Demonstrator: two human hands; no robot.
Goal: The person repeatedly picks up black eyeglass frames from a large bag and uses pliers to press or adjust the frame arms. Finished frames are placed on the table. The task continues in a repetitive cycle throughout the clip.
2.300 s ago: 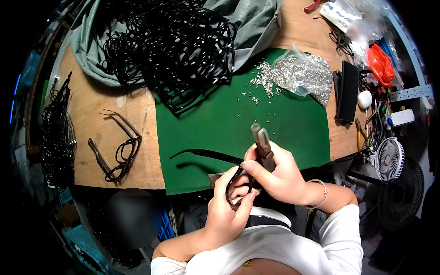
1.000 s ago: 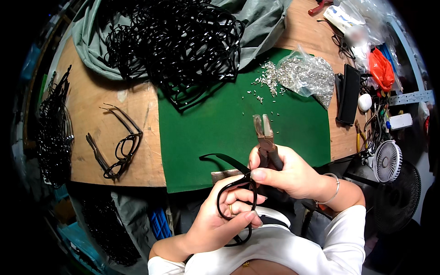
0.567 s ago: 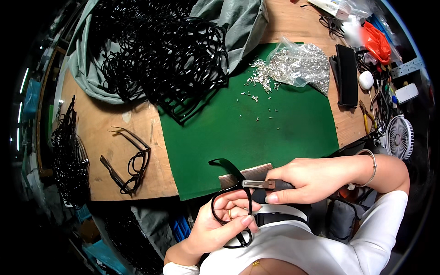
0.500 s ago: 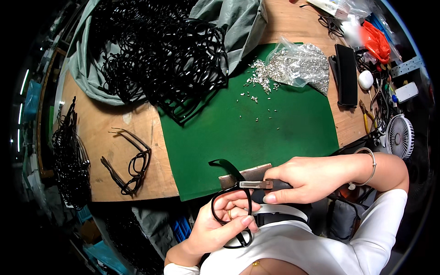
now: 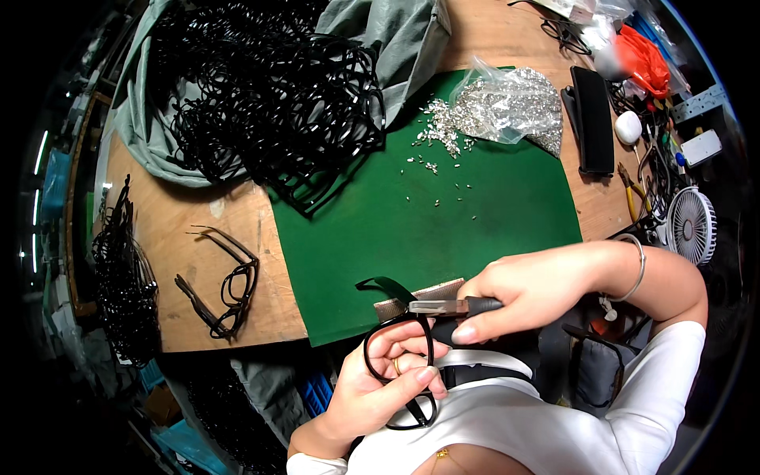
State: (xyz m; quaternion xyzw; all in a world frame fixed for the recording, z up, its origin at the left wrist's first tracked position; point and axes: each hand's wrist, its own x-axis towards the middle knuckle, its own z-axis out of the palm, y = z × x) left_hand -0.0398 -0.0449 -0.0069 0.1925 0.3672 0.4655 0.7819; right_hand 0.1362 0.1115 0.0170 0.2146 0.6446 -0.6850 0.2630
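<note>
Green mat (image 5: pixel 412 229) beyond half-hidden pliers (image 5: pixel 453 307)

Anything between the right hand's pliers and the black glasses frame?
Nothing visible: the pliers in the right hand reach the black glasses frame at its temple corner. The left hand holds the frame below that corner.

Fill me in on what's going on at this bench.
A person's left hand holds a black glasses frame over the near edge of a green mat. The right hand has pliers, their nose at the corner where one temple meets the front; how tightly they grip is hard to tell. Another pair of glasses lies on the wood to the left. Farther back are a heap of black frames and a bag of small silvery pieces.
</note>
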